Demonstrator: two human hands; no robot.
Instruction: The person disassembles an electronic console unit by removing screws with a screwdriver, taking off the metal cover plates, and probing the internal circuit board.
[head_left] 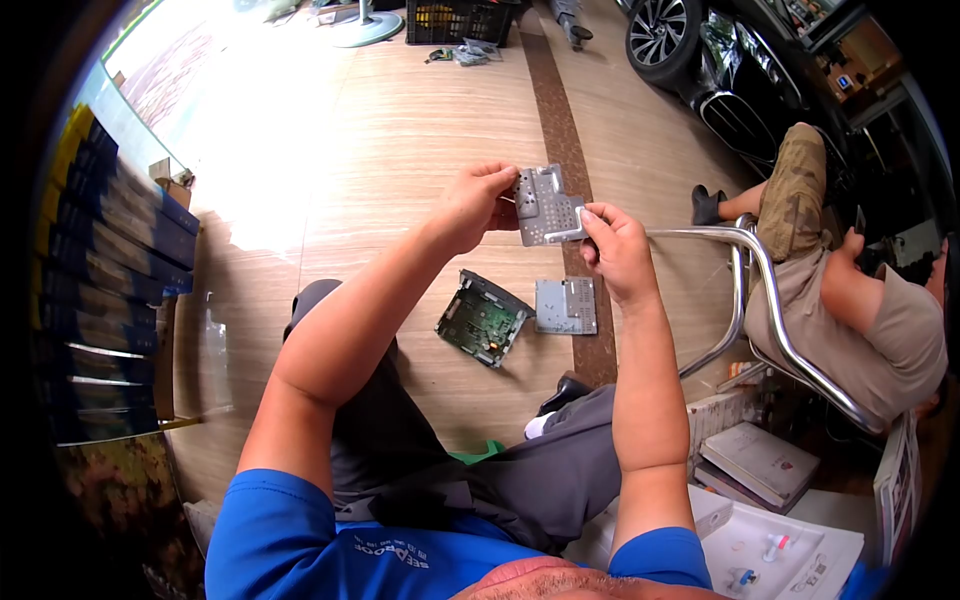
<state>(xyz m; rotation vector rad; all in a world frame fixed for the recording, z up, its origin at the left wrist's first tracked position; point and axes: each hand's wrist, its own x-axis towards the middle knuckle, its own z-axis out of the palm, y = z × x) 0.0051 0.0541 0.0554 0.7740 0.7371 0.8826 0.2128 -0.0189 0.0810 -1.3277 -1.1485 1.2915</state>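
A perforated grey metal plate [548, 212] with bent edges is held up in front of me, above the floor. My left hand [478, 205] pinches its left edge, thumb on top. On the opposite side my right hand [616, 250] grips the lower right corner between thumb and fingers. Below them on the tiles lies an open black device housing [482, 318] with a green circuit board showing inside. Right beside that housing is a second flat metal plate [566, 306], partly perforated.
A seated person [850, 300] is at the right near a chrome chair frame [768, 290]. A black car [745, 75] and a black crate [458, 22] stand farther off. Blue boxes [110, 270] line the left. A white tray [790, 540] with small parts sits at lower right.
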